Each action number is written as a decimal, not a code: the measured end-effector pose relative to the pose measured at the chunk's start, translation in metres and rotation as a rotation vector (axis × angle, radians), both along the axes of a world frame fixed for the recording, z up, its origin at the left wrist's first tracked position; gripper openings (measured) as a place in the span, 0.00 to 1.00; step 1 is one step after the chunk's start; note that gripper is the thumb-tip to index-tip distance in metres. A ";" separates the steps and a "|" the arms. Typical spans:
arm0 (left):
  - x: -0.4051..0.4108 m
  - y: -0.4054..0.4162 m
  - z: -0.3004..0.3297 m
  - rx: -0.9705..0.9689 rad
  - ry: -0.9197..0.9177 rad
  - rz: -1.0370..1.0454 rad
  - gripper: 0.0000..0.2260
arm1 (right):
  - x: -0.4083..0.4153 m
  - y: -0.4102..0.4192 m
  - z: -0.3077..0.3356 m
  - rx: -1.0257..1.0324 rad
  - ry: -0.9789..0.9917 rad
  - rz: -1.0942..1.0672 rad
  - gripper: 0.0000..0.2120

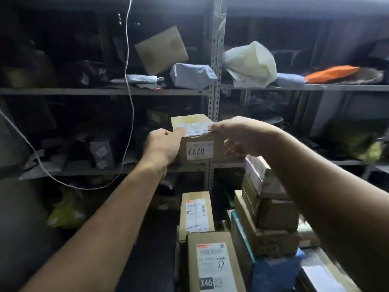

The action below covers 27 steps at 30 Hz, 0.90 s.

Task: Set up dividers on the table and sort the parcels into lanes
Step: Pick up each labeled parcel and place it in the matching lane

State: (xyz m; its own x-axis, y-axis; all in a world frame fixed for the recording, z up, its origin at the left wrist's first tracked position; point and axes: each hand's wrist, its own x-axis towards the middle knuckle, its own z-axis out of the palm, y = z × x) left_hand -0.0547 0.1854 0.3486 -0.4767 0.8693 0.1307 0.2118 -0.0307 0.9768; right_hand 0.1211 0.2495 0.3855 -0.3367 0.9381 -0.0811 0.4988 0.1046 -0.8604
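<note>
Left hand [163, 147] and right hand [235, 135] grip a rectangular cardboard box [200, 142] — paper-labelled.

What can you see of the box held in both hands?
The brown cardboard box is held level at the shelf edge, with the left hand and right hand gripping opposite ends. A white sticker on its near face reads 0277 upside down; a white label wraps over the top edge.

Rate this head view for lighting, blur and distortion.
Head view: dim overall, shelves mostly in shadow; the held box and both forearms are brightest; fine label print is soft; upper parcels look blurred; wide-angle lens bends the shelf edges.
</note>
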 end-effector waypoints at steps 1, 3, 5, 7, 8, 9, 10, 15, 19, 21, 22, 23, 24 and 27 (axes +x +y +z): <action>0.014 0.003 0.007 0.005 0.014 -0.009 0.14 | 0.017 0.003 0.007 0.003 -0.007 0.018 0.14; 0.044 0.010 0.017 0.012 0.052 -0.036 0.15 | 0.053 0.009 0.016 0.010 -0.045 0.047 0.16; 0.078 0.019 0.026 0.021 0.094 -0.067 0.16 | 0.090 0.016 0.021 0.014 -0.073 0.060 0.18; 0.114 0.029 0.033 0.030 0.094 -0.093 0.19 | 0.129 0.022 0.024 0.019 -0.073 0.060 0.18; 0.133 0.034 0.037 0.030 0.093 -0.102 0.19 | 0.150 0.025 0.026 0.026 -0.062 0.055 0.18; 0.152 0.039 0.039 0.032 0.094 -0.109 0.19 | 0.170 0.028 0.028 0.028 -0.047 0.042 0.17; 0.172 0.043 0.040 0.034 0.094 -0.117 0.18 | 0.191 0.031 0.029 0.024 -0.034 0.028 0.17; 0.270 0.068 0.031 0.029 0.085 -0.174 0.14 | 0.289 0.046 0.023 0.003 -0.085 -0.050 0.19; 0.336 0.091 0.010 -0.016 0.155 -0.172 0.15 | 0.353 0.053 0.004 -0.026 -0.106 -0.142 0.16; 0.364 0.100 -0.006 -0.044 0.153 -0.188 0.14 | 0.379 0.057 -0.010 -0.056 -0.095 -0.176 0.15; 0.376 0.106 -0.015 -0.057 0.131 -0.212 0.13 | 0.390 0.060 -0.018 -0.067 -0.099 -0.188 0.14; 0.388 0.110 -0.025 -0.073 0.123 -0.233 0.13 | 0.400 0.062 -0.026 -0.075 -0.109 -0.202 0.14; 0.399 0.115 -0.035 -0.095 0.125 -0.249 0.13 | 0.409 0.064 -0.036 -0.080 -0.116 -0.214 0.13; 0.427 0.132 -0.068 -0.151 0.113 -0.273 0.12 | 0.431 0.076 -0.067 -0.088 -0.115 -0.254 0.13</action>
State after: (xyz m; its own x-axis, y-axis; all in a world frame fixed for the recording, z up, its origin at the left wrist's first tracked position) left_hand 0.3721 0.3169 0.2806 -0.2138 0.9765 0.0290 0.3232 0.0427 0.9454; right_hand 0.5518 0.3254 0.3189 -0.0760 0.9789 -0.1899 0.5944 -0.1084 -0.7968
